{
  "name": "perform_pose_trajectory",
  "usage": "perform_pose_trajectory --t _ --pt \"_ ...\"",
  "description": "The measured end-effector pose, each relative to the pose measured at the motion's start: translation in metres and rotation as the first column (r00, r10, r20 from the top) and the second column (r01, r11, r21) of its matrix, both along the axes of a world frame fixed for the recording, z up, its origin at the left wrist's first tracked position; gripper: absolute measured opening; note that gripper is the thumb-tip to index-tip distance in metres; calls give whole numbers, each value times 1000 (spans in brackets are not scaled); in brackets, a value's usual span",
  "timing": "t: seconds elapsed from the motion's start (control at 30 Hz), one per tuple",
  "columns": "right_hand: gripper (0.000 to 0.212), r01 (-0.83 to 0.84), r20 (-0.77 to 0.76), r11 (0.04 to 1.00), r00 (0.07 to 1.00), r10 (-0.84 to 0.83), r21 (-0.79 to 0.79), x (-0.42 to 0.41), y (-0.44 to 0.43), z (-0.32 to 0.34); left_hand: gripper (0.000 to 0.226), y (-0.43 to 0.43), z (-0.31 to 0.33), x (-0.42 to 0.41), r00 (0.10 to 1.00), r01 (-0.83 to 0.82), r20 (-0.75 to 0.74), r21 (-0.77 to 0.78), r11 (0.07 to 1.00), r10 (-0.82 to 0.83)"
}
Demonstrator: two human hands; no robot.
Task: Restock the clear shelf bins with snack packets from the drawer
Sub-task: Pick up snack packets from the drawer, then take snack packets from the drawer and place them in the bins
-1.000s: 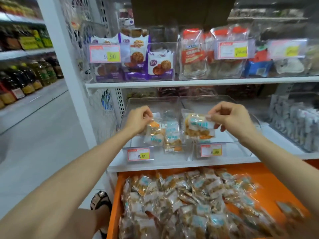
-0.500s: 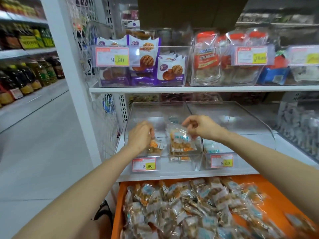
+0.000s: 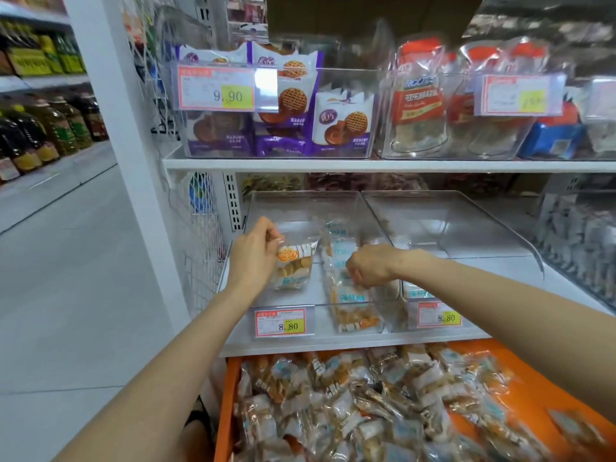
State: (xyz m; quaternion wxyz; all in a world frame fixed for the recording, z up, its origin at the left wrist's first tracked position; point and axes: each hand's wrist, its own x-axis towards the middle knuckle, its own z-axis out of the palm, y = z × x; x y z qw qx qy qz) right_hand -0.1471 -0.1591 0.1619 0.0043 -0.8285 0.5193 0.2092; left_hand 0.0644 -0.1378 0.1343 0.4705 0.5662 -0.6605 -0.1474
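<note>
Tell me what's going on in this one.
A person is filling the left clear bin on the lower shelf. Their left hand pinches a snack packet upright inside it, while the right hand reaches down to the packets lined along the bin's right side; its grip is hidden. The orange drawer below holds many more packets.

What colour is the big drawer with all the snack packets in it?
Orange. The drawer shows best in the head view, at the bottom.
</note>
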Motion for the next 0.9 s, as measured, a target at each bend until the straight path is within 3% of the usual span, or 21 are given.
perform_pose_trajectory --t 0.17,0.27,0.47,0.63,0.73,0.8,0.87,0.9 --pt "29 -8 -108 993 994 21 120 7 -7 -4 17 2 0 -4 999 16 -42 39 999 -14" --pt "30 -93 -232 994 967 102 50 6 -7 -16 24 3 3 -6 997 25 -80 55 998 -21" --pt "36 -216 -268 950 951 152 -225 5 -10 -25 29 7 6 -9 986 62 -162 73 995 -49" --pt "53 -147 -266 973 959 96 -178 4 -12 -22 27 7 4 -9 983 78 -173 100 992 -60" --pt "53 -52 -101 987 994 37 -154 -1 -11 -9 24 5 3 -11 981 109 -176 155 982 -82" --pt "40 -3 117 971 993 32 -240 -8 -8 3 22 5 5 -15 978 134 -182 171 976 -102" --pt "41 105 459 971 888 6 -215 -17 -1 18 22 5 9 -22 964 177 -231 181 967 -133" --pt "43 135 661 988 748 -50 -77 -20 3 26 21 5 11 -27 948 216 -276 191 958 -159"
